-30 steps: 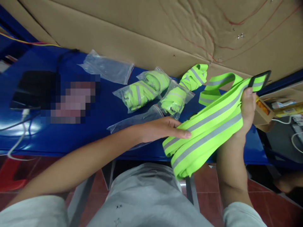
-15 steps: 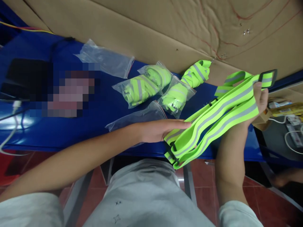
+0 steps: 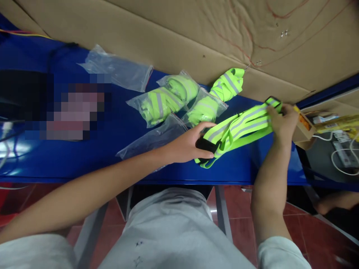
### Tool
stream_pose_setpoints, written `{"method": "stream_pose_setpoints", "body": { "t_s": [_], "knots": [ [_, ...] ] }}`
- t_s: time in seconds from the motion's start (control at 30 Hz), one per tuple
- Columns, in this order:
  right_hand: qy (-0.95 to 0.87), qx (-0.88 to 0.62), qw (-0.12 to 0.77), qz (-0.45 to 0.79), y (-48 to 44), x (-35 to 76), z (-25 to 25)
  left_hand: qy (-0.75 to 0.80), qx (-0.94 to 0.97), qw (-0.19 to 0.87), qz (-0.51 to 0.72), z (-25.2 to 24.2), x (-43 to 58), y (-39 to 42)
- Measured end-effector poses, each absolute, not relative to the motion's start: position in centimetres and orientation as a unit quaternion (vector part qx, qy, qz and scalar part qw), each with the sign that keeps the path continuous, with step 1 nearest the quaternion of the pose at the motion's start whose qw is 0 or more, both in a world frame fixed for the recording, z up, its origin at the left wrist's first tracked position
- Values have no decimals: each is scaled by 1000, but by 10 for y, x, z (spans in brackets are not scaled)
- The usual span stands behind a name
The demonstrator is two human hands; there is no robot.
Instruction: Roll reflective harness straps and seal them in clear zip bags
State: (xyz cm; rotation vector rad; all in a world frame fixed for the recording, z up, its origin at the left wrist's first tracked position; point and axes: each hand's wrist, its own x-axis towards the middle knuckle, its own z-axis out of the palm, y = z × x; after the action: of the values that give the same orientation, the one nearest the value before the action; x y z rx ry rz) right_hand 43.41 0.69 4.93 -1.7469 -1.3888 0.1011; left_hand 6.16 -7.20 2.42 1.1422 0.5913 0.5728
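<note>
A folded bundle of neon-green reflective strap (image 3: 244, 125) with grey stripes spans both hands above the blue table. My left hand (image 3: 187, 145) grips its left end, thumb and fingers on either side of a black part. At the other end, my right hand (image 3: 284, 121) is closed on the folds beside a black buckle (image 3: 273, 101). Behind the left hand lie bagged green straps (image 3: 159, 106), another bagged strap (image 3: 204, 108) and a loosely bundled green strap (image 3: 228, 85). An empty clear zip bag (image 3: 157, 136) is partly hidden by my left forearm.
Another clear zip bag (image 3: 117, 71) lies at the back of the blue table (image 3: 92, 160). Brown cardboard (image 3: 168, 33) stands along the rear. An open small box (image 3: 304, 127) and white cables (image 3: 347, 172) are at right. A person's arm (image 3: 336, 201) shows at lower right.
The bundle has risen from the table's front edge and looks more compact. My left hand has gone from lying along the strap to gripping its end; my right hand has moved left and down.
</note>
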Motion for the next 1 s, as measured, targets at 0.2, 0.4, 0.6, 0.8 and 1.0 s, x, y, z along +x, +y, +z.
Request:
{"method": "stream_pose_setpoints", "body": {
  "t_s": [0.2, 0.4, 0.6, 0.8, 1.0],
  "knots": [
    [-669, -655, 350, 35, -48, 370, 82, 242, 622, 667, 331, 34, 61, -73],
    [-889, -378, 214, 144, -86, 279, 96, 336, 730, 535, 261, 52, 58, -82],
    [-881, -383, 193, 202, -89, 274, 81, 380, 771, 467, 206, 59, 45, -90],
    [-857, -402, 176, 271, -94, 283, 86, 420, 830, 284, 233, 45, 46, -102],
    [-880, -422, 130, 178, -95, 284, 86, 422, 876, -29, 233, 30, 45, -108]
  ]
}}
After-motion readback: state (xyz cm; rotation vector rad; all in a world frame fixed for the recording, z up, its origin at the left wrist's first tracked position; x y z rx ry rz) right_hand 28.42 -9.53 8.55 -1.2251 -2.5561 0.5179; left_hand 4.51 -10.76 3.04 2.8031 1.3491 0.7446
